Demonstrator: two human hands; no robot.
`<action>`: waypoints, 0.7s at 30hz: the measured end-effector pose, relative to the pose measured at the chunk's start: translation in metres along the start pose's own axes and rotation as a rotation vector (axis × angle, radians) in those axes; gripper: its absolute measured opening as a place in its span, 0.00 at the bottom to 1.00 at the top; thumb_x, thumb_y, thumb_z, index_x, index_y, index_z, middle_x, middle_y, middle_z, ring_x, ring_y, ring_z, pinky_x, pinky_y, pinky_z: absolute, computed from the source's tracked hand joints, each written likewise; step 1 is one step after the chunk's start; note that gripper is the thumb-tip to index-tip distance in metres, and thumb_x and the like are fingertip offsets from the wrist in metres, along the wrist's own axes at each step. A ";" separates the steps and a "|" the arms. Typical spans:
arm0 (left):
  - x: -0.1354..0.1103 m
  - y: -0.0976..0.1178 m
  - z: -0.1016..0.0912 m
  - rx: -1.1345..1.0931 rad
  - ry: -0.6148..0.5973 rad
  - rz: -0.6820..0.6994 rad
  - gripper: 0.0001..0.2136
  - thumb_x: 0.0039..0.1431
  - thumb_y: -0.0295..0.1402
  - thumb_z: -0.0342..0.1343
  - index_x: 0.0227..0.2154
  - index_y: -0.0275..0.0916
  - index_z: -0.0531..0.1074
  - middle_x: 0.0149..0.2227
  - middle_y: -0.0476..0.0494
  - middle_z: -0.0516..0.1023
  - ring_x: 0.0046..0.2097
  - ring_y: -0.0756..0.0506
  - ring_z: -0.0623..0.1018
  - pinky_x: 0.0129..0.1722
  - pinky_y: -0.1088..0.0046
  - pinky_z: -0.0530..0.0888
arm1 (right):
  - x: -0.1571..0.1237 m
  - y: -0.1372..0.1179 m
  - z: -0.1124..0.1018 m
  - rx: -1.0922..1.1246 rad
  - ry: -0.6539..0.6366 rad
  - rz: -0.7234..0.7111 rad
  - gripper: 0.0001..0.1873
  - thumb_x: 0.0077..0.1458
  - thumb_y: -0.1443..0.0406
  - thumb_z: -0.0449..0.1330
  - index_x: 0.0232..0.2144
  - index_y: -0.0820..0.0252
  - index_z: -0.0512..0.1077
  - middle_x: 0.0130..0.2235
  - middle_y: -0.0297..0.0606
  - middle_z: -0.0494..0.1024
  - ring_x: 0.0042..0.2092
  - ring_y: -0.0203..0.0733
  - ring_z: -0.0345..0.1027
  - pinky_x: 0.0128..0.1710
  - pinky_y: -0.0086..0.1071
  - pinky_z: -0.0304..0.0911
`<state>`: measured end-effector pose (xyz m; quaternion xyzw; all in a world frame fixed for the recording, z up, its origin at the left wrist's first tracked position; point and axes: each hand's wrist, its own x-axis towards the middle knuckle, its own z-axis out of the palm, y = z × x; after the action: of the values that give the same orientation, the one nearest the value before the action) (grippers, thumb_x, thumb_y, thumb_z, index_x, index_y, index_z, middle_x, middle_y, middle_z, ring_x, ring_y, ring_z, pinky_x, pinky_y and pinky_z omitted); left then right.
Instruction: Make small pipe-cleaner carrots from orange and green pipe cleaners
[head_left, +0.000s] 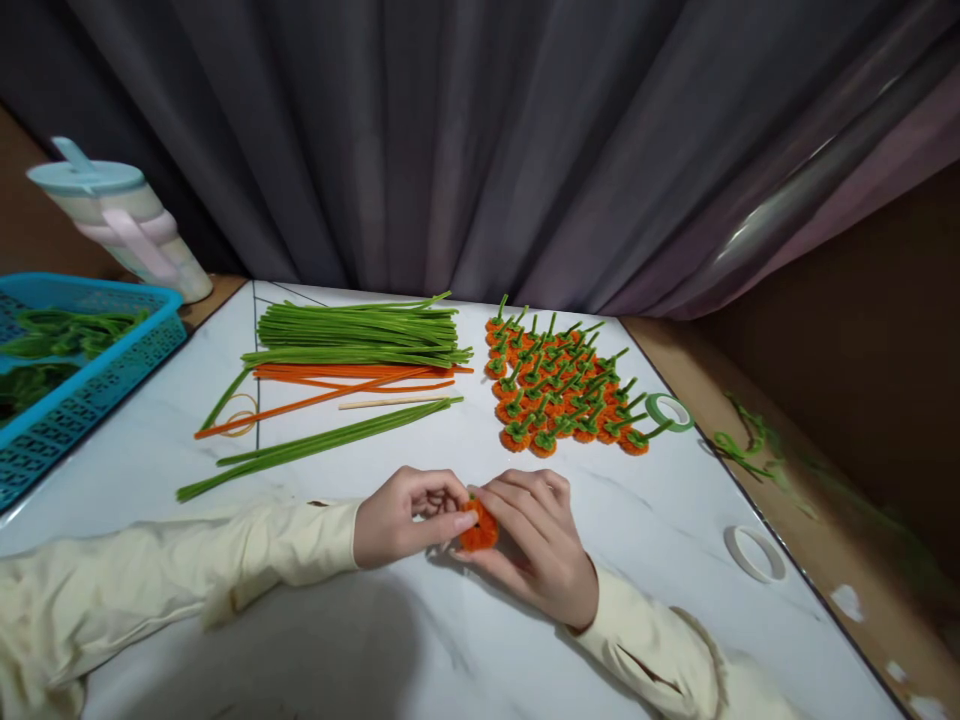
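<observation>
Close to the table's front, a small orange pipe-cleaner pumpkin (478, 528) is held between both my hands. My left hand (414, 515) pinches its left side with thumb and forefinger, the other fingers curled. My right hand (536, 535) closes round its right side, thumb below and fingers above. A bit of green shows at the pumpkin's top, partly covered by fingertips. Beyond my right hand stand rows of similar orange pumpkins (555, 390) with green stems. Behind my left hand lie a few loose green pipe cleaners (322, 445) and a thin wooden stick (394, 402).
A thick green pipe-cleaner bundle (360, 335) and orange pipe cleaners (330, 385) lie at the back left, near a rubber band (238, 428). Right are a green tape roll (670, 413) and a white ring (754, 555). Left are a blue basket (90, 415) and a tumbler (131, 225).
</observation>
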<state>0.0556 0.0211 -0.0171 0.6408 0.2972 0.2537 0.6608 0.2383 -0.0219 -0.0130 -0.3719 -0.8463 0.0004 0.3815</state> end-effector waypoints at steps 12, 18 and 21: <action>0.005 -0.001 -0.004 -0.040 -0.031 -0.071 0.16 0.48 0.45 0.58 0.25 0.33 0.67 0.15 0.53 0.65 0.16 0.57 0.61 0.16 0.82 0.58 | -0.002 0.000 0.003 0.218 -0.044 0.116 0.14 0.52 0.62 0.60 0.40 0.61 0.64 0.33 0.41 0.72 0.36 0.42 0.64 0.36 0.37 0.56; 0.005 0.003 -0.004 -0.002 -0.070 -0.120 0.17 0.48 0.45 0.58 0.26 0.33 0.67 0.17 0.51 0.67 0.15 0.57 0.63 0.15 0.83 0.61 | -0.002 -0.001 0.004 0.198 -0.017 0.114 0.14 0.50 0.61 0.63 0.35 0.60 0.63 0.30 0.39 0.71 0.33 0.41 0.62 0.34 0.36 0.54; 0.005 0.004 -0.004 0.004 -0.075 -0.121 0.17 0.49 0.45 0.57 0.25 0.33 0.66 0.16 0.52 0.67 0.15 0.57 0.63 0.14 0.83 0.61 | -0.003 0.000 0.005 0.177 -0.002 0.095 0.14 0.50 0.62 0.62 0.35 0.60 0.63 0.29 0.38 0.70 0.32 0.40 0.62 0.34 0.36 0.54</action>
<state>0.0560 0.0276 -0.0137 0.6320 0.3109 0.1884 0.6844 0.2363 -0.0226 -0.0180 -0.3764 -0.8248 0.0936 0.4115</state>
